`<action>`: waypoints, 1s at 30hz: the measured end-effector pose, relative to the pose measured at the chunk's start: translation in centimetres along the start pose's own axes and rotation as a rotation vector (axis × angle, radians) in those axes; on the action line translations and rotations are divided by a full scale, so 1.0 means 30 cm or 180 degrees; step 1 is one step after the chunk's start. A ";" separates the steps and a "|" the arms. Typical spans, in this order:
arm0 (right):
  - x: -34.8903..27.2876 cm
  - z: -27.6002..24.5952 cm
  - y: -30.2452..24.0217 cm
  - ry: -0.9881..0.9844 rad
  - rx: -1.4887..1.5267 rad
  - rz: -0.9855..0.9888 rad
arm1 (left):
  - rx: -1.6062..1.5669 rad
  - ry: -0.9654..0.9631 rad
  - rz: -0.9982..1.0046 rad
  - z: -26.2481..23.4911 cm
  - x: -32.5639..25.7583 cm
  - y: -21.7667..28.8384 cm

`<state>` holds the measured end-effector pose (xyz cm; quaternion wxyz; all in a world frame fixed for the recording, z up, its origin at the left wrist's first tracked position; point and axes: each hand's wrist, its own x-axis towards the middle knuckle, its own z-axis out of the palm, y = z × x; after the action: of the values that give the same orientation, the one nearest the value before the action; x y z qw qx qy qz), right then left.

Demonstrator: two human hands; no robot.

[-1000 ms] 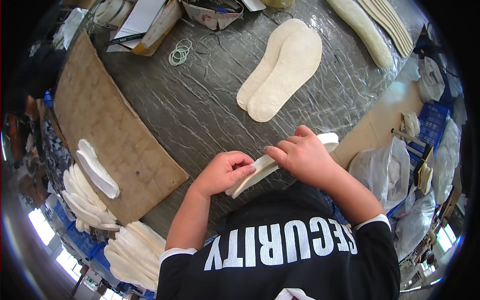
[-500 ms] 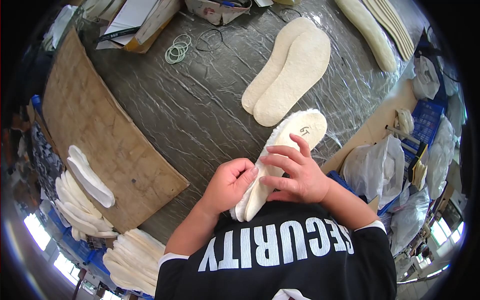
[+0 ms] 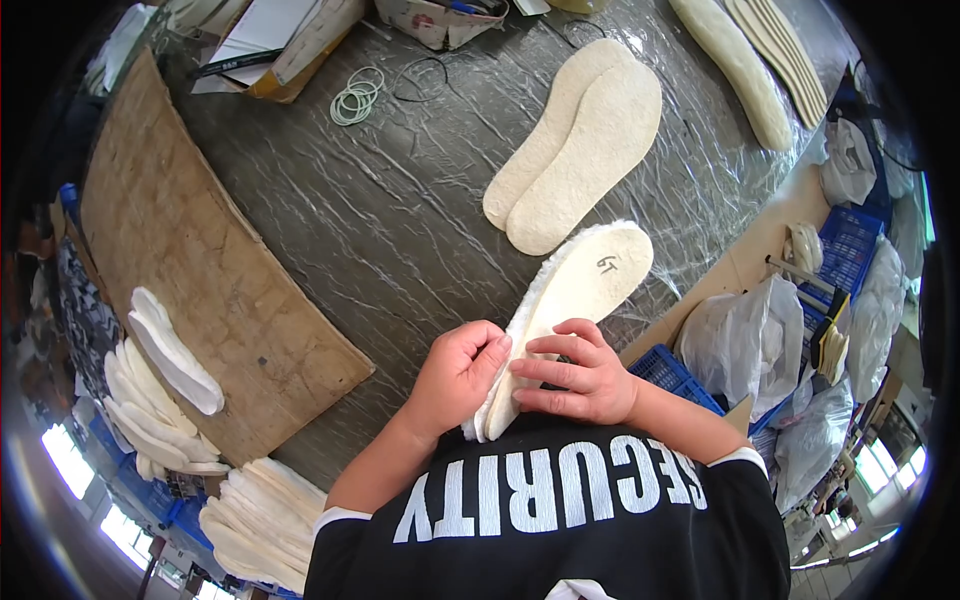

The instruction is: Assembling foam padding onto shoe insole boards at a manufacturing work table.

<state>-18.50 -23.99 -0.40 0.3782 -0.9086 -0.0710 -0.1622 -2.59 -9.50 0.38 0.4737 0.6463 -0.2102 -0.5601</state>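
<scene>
A cream insole with white fluffy pile along its left edge lies slanted in front of my chest. Handwritten marks show on its smooth upper face, near the far end. My left hand pinches the fluffy edge between thumb and forefinger. Across the near half, the bent fingers of my right hand press on the smooth face, close to my left thumb. More than one layer shows at the near end, against my black shirt. Just beyond the far end, two overlapping plain cream insoles lie on the plastic-covered table.
A brown board covers the table's left side, with a white insole on it. Stacked insoles stand at the lower left. Rubber bands and a box lie far left. Plastic bags and blue crates are at the right.
My right hand has drawn nearer to me, its raised fingers lowering and bending onto the insole. The marks are now fully uncovered. My left hand keeps its pinch at the edge.
</scene>
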 end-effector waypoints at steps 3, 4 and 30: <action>0.002 -0.004 0.012 0.0020 0.0162 0.0149 | -0.0038 -0.0008 -0.0067 0.000 -0.004 -0.009; 0.011 -0.009 0.015 0.0089 0.0263 0.0344 | -0.0056 -0.0028 -0.0102 0.000 -0.009 -0.012; 0.146 -0.071 0.092 -0.0517 0.0615 0.0700 | -0.0179 -0.0017 -0.0128 0.028 -0.037 0.015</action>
<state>-14.23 -27.43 0.71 0.4723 -0.8805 -0.0167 -0.0383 -3.55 -9.14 1.40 0.4797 0.6353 -0.1825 -0.5770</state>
